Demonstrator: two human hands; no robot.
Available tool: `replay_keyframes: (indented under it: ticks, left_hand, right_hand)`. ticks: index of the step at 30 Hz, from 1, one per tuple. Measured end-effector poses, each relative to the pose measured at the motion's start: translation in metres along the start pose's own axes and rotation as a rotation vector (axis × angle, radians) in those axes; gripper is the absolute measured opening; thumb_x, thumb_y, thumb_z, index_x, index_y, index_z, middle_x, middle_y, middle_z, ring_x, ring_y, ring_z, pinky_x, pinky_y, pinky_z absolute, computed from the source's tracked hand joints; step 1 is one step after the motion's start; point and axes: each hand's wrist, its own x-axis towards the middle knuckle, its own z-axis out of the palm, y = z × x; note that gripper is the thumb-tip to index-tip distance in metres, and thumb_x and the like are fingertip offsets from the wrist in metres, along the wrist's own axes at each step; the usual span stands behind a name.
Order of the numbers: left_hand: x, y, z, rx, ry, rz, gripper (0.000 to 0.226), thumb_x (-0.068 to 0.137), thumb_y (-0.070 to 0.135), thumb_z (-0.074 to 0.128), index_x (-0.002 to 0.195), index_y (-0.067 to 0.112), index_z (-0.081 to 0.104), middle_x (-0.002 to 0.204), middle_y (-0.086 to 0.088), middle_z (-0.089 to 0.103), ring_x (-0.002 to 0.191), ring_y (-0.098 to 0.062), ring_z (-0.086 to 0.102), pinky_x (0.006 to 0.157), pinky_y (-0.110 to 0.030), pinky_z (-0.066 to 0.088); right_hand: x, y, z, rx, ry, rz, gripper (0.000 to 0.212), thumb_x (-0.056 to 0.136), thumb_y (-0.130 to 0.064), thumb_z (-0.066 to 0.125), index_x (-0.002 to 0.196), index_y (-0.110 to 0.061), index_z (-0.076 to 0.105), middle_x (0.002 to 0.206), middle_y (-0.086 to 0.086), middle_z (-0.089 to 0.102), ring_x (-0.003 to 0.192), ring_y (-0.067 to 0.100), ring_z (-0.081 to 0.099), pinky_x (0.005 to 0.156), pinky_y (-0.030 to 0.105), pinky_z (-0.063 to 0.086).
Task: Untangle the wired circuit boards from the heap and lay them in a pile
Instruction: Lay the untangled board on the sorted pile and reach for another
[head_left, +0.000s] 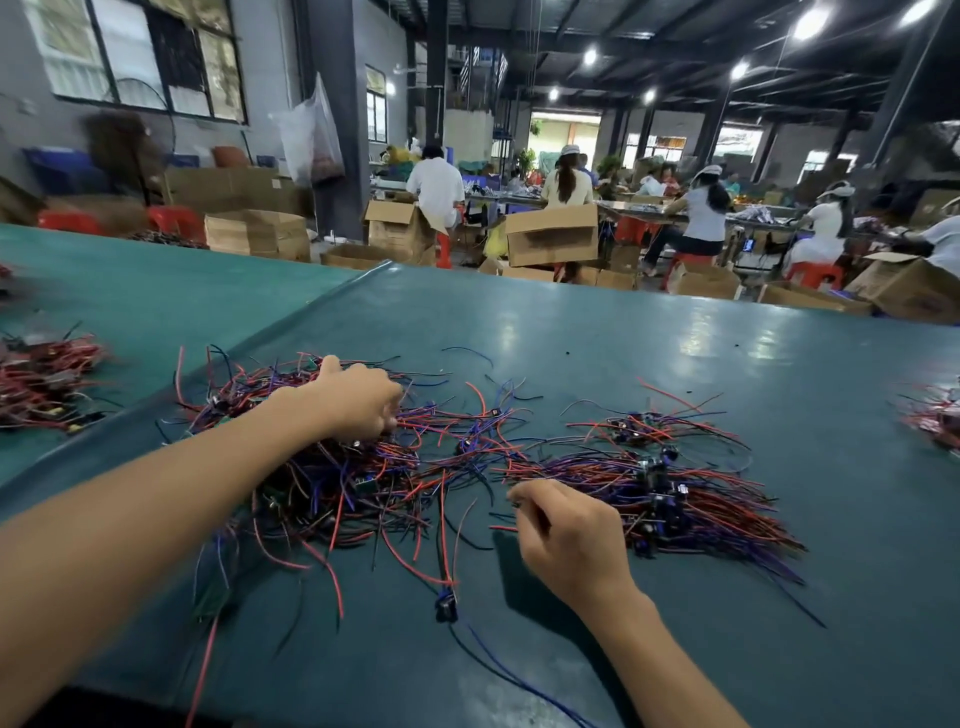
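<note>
A tangled heap (332, 478) of small circuit boards with red, blue and black wires lies on the green table (623, 332), left of centre. My left hand (358, 400) reaches into the top of the heap, fingers curled down among the wires. To the right lies a neater pile (670, 499) of boards, their wires fanned out rightward. My right hand (566, 535) hovers beside that pile, fingertips pinched together on thin wires. A smaller cluster (644, 423) of boards sits behind the pile. One loose board (445, 608) lies near the front.
More wire bundles lie at the far left (47, 379) and at the right edge (935, 415). A raised seam (291, 322) joins two table sections. Beyond the table are cardboard boxes (550, 234), red stools and seated workers (436, 187).
</note>
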Motion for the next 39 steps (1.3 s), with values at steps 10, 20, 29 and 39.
replay_keyframes:
  ticks: [10, 20, 29, 39]
  left_hand:
    - [-0.001, -0.008, -0.036, -0.332, 0.137, 0.125, 0.008, 0.1, 0.03, 0.059, 0.102, 0.028, 0.052, 0.085, -0.003, 0.07, 0.073, -0.022, 0.063, 0.071, -0.036, 0.053]
    - [-0.009, 0.025, -0.069, -0.779, 0.799, 0.414, 0.019, 0.103, 0.03, 0.054, 0.103, 0.012, 0.057, 0.063, 0.002, 0.051, 0.052, -0.015, 0.042, 0.05, -0.034, 0.038]
    - [-0.012, 0.056, -0.105, -2.065, 0.302, 0.157, 0.031, 0.093, 0.038, 0.067, 0.109, 0.014, 0.059, 0.07, 0.004, 0.042, 0.053, -0.007, 0.027, 0.046, -0.021, 0.021]
    - [-0.012, 0.095, -0.06, -2.475, -0.034, 0.288, 0.053, 0.076, -0.004, 0.036, 0.124, -0.002, 0.056, 0.087, 0.0, 0.057, 0.066, -0.007, 0.043, 0.056, -0.02, 0.029]
  right_hand:
    - [0.002, -0.005, -0.004, 0.041, -0.078, 0.132, 0.016, 0.077, -0.012, 0.065, 0.084, -0.021, 0.076, 0.076, -0.014, 0.074, 0.061, 0.005, 0.066, 0.052, 0.019, 0.051]
    - [0.001, -0.004, -0.005, 0.099, -0.094, 0.166, 0.02, 0.08, -0.004, 0.071, 0.093, -0.018, 0.076, 0.079, -0.013, 0.073, 0.064, 0.008, 0.066, 0.059, 0.022, 0.052]
    - [0.005, -0.022, -0.006, 0.351, 0.161, 0.222, 0.018, 0.095, -0.012, 0.058, 0.108, -0.013, 0.07, 0.065, -0.02, 0.05, 0.049, 0.004, 0.044, 0.052, 0.016, 0.035]
    - [0.085, -0.017, -0.024, 0.638, 0.119, 0.351, 0.024, 0.093, -0.041, 0.062, 0.084, -0.023, 0.076, 0.079, -0.005, 0.073, 0.071, 0.012, 0.066, 0.065, 0.029, 0.05]
